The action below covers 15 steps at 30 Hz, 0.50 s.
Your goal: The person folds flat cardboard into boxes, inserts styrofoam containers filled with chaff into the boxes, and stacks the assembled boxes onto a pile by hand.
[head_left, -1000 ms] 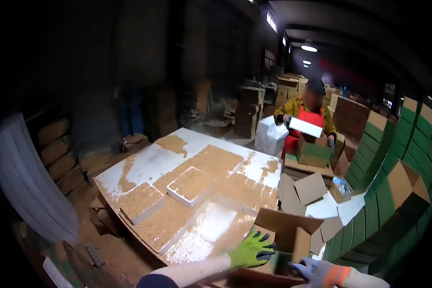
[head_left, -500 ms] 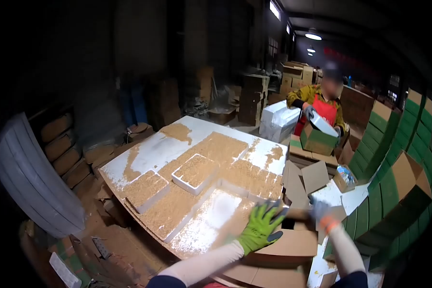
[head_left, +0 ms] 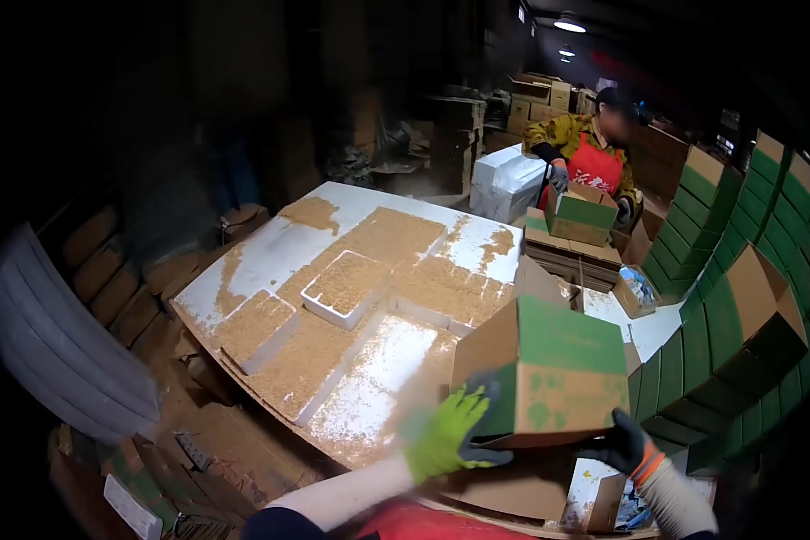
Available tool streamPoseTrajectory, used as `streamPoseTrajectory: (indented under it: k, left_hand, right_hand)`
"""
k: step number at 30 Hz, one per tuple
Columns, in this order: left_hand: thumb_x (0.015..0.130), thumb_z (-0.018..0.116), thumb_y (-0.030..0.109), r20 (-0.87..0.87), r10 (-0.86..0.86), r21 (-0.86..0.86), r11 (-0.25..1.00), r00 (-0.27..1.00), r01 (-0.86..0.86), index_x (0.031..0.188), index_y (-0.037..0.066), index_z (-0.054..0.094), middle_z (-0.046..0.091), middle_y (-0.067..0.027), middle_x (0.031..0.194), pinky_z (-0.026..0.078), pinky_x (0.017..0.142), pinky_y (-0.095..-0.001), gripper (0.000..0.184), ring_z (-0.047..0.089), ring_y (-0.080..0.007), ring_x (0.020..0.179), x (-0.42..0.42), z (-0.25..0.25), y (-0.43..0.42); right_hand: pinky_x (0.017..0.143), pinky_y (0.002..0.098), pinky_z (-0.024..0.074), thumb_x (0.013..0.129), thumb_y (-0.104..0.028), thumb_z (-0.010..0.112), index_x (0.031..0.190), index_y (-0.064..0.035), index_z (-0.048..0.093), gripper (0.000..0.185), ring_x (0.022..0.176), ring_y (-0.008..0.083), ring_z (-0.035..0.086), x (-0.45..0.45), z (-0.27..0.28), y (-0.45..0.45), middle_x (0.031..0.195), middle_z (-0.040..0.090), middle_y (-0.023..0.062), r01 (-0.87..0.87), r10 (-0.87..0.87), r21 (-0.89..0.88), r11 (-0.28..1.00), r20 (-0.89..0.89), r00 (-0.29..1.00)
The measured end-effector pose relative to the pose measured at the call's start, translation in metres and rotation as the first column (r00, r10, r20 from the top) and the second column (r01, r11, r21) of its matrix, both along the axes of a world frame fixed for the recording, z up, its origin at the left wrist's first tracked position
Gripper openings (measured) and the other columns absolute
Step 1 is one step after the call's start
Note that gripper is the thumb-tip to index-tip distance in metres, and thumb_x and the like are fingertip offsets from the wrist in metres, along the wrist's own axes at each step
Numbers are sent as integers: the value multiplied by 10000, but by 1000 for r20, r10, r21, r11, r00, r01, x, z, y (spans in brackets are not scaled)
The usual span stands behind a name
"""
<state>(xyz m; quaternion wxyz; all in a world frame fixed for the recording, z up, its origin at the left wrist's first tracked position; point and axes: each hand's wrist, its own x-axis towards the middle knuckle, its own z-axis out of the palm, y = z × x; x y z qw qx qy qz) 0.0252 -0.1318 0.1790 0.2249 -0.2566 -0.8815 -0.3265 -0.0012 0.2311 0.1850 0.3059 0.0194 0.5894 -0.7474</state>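
Note:
A green-and-brown cardboard box (head_left: 553,369), tilted, is held up in front of me between both hands. My left hand (head_left: 450,427), in a bright green glove with grey fingertips and slightly blurred, grips its lower left edge. At the lower right corner, my right hand (head_left: 625,445), in a dark glove with an orange cuff, has its fingers around the bottom edge. Beneath the box lies more brown cardboard (head_left: 513,486). To the left is a white table (head_left: 396,346) covered in patches of sawdust-like tan material, with shallow white trays (head_left: 346,288) filled with it.
Green-and-brown cartons (head_left: 693,378) are stacked along the right. Across from me a co-worker in a red apron (head_left: 594,166) handles another green box (head_left: 580,214). A small open carton (head_left: 637,292) holds packets. Grey-white curved sheets (head_left: 67,333) stand at the left.
The cardboard box is now raised between my hands, where flat cardboard lay under my left hand before. My right hand has moved down to its corner. The co-worker's white tray is no longer visible.

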Motion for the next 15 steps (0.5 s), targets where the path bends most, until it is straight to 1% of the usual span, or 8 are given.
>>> streamPoseTrajectory:
  k: [2,5,6,8,9,11,13,15]
  left_hand:
    - [796,736,546,40,-74,161,985,996,66,1489,22,334,591,-240,1291,509,947,-424,957,607,-368,1165,-15,-25,-23]
    - [859,672,539,563,-202,705,623,801,-338,1502,-5,298,528,-244,1382,472,1000,-427,922,568,-353,1232,-16,-34,-28]
    - [875,635,461,709,1,326,886,705,-329,1504,-12,282,567,-262,1250,456,978,-441,862,564,-370,1151,-15,-29,-30]
    - [913,571,358,608,296,-145,954,737,-263,1474,-6,323,569,-287,1214,419,1006,-474,713,535,-422,1145,9,-60,-30]
    - [936,545,332,406,337,-173,941,850,-290,1443,7,378,532,-295,1312,398,1057,-494,625,509,-456,1220,5,-86,-20]
    - [950,436,367,756,217,-162,976,617,-144,1419,-157,313,606,-302,1217,414,1015,-467,713,584,-421,1135,2,-51,-16]
    - [954,433,389,732,254,-172,967,632,-189,1429,-132,326,593,-282,1257,408,1031,-450,713,580,-405,1157,-3,-51,-14]
    - [957,431,411,685,290,-185,957,669,-225,1439,-107,338,580,-262,1298,401,1048,-434,713,576,-390,1179,-13,-55,-30]
  right_hand:
    - [1031,553,441,940,-535,543,1484,-145,368,693,1252,370,534,16,-74,1,1448,477,172,136,-45,179,974,-437,898]
    - [1040,507,430,927,-392,586,1440,-106,414,612,1232,343,532,37,-134,-8,1409,501,169,129,252,530,838,-586,770]
    - [1032,490,434,930,-347,582,1420,-91,433,572,1213,329,540,39,-158,-8,1389,515,162,135,349,652,746,-555,755]
    - [1018,455,442,936,-255,573,1381,-62,472,496,1174,302,557,41,-197,13,1350,542,150,75,529,851,520,-390,754]
    - [1011,437,446,939,-210,569,1361,-47,492,459,1155,289,565,31,-199,35,1330,556,143,48,569,893,447,-325,755]
    - [996,402,453,944,-119,561,1321,-17,531,391,1116,262,582,-19,-150,49,1291,584,131,253,342,757,602,-531,775]
    - [1019,333,433,953,-28,515,1299,26,546,351,1144,243,586,-85,-41,-24,1247,616,128,514,140,526,678,-779,612]
    - [1039,353,417,898,9,577,1278,0,558,381,1184,247,563,-133,23,-139,1295,584,151,478,362,429,766,-903,231]
